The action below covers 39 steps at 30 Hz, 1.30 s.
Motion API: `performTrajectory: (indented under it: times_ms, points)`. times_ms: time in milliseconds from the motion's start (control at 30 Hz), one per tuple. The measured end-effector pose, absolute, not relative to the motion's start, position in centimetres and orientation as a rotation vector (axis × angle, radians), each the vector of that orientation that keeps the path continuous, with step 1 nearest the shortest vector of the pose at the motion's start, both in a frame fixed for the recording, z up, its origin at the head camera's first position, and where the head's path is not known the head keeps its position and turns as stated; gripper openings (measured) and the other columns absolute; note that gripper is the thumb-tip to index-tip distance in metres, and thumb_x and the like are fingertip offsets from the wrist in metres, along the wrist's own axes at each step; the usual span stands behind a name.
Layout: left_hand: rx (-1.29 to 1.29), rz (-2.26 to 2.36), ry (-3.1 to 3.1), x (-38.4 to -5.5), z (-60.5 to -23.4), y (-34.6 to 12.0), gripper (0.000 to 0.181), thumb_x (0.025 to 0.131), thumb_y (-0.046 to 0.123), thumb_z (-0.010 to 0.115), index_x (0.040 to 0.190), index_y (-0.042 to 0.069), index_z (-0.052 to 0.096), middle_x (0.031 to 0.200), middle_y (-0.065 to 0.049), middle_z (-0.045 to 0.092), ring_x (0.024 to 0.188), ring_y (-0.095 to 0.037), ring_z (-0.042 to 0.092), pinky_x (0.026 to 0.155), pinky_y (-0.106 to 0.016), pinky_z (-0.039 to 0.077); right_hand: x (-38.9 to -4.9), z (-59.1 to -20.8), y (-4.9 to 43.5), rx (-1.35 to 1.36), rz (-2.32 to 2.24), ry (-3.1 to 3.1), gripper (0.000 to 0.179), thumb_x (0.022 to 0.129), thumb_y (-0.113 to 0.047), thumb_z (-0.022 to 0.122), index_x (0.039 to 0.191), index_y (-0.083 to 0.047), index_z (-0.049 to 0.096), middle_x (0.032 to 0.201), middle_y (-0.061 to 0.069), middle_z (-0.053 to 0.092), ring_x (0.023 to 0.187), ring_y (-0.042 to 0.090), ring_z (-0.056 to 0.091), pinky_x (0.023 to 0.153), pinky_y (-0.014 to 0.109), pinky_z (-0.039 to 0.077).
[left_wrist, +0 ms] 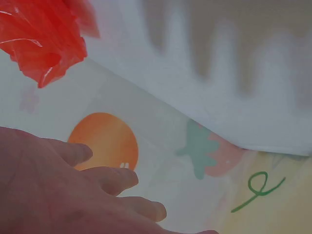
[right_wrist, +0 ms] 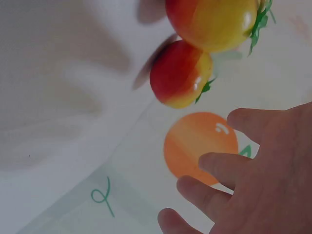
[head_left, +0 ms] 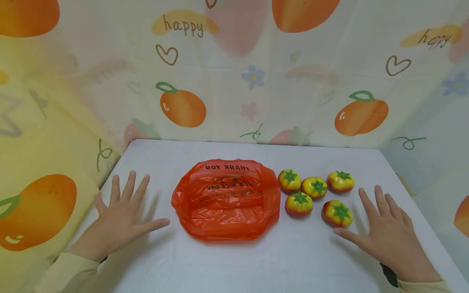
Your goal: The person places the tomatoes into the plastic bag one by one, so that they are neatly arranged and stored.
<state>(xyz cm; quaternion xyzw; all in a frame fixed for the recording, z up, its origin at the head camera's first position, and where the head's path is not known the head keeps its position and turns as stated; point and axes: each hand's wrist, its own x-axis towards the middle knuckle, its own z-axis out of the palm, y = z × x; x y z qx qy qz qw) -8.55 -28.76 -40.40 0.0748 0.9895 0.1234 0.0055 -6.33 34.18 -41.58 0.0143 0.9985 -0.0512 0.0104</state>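
A red plastic bag (head_left: 227,219) with black print lies spread on the white table, its mouth loosely open. To its right sit several yellow-and-red persimmon-like fruits (head_left: 299,204) with green leafy tops. My left hand (head_left: 119,217) hovers left of the bag, fingers spread, holding nothing. On the other side, my right hand (head_left: 388,232) is spread over the table's right part, also holding nothing. Its thumb tip comes close to the nearest fruit (head_left: 337,213). In the left wrist view, part of the bag (left_wrist: 44,39) shows beyond the fingers; the right wrist view shows two fruits (right_wrist: 180,73).
The white table (head_left: 220,268) carries the bag and fruits. Behind it and along both sides hangs a pale curtain (head_left: 220,73) printed with oranges, hearts and the word "happy". The table's back edge meets this cloth.
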Motion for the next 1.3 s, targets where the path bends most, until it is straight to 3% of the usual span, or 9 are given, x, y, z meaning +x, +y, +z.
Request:
performTrajectory:
  times_ms: [267,533,700,967,1300]
  points:
    - [0.296,0.455,3.057,-9.6,-40.0,-26.6,0.127,0.088,0.087,0.061,0.176,0.019,-0.002,0.182,-0.018,-0.012,0.162,-0.057,-0.025,0.119,-0.09,-0.003,-7.0,-41.4,32.9,-0.021,-0.154,3.104,0.135,0.079,-0.092,0.066,0.171,-0.003,0.023,0.168,0.047,0.016,0.136,0.075,0.035,0.1,0.09,0.037]
    - [0.339,0.486,3.026,-11.4,-39.5,-23.7,0.123,0.091,0.089,0.052,0.175,0.012,0.007,0.18,-0.027,0.012,0.162,-0.064,0.006,0.128,-0.079,0.015,-7.3,-41.5,31.6,-0.077,-0.163,3.115,0.13,0.079,-0.092,0.066,0.168,-0.005,0.032,0.163,0.046,0.031,0.132,0.072,0.045,0.092,0.084,0.049]
    - [0.329,0.572,2.973,-12.3,-39.2,-22.3,0.122,0.091,0.091,0.048,0.175,0.012,0.01,0.179,-0.026,0.019,0.162,-0.057,0.022,0.125,-0.073,0.032,-7.5,-41.8,31.1,-0.06,-0.196,3.08,0.128,0.078,-0.093,0.066,0.17,-0.01,0.032,0.164,0.044,0.031,0.134,0.069,0.044,0.088,0.079,0.056]
    - [0.296,0.656,2.892,-13.2,-39.0,-21.3,0.112,0.099,0.072,0.06,0.174,0.004,0.011,0.174,-0.029,0.031,0.154,-0.052,0.043,0.12,-0.07,0.043,-8.0,-41.8,30.2,-0.019,-0.191,3.037,0.122,0.079,-0.083,0.076,0.168,-0.01,0.035,0.162,0.043,0.035,0.132,0.067,0.049,0.085,0.074,0.059]
    - [0.279,0.661,2.838,-15.0,-39.2,-20.5,0.102,0.104,0.057,0.063,0.171,-0.002,0.015,0.164,-0.034,0.044,0.149,-0.052,0.049,0.119,-0.069,0.045,-8.4,-41.5,29.6,-0.017,-0.227,3.025,0.105,0.084,-0.061,0.086,0.16,0.0,0.045,0.158,0.039,0.045,0.133,0.062,0.051,0.101,0.078,0.051]
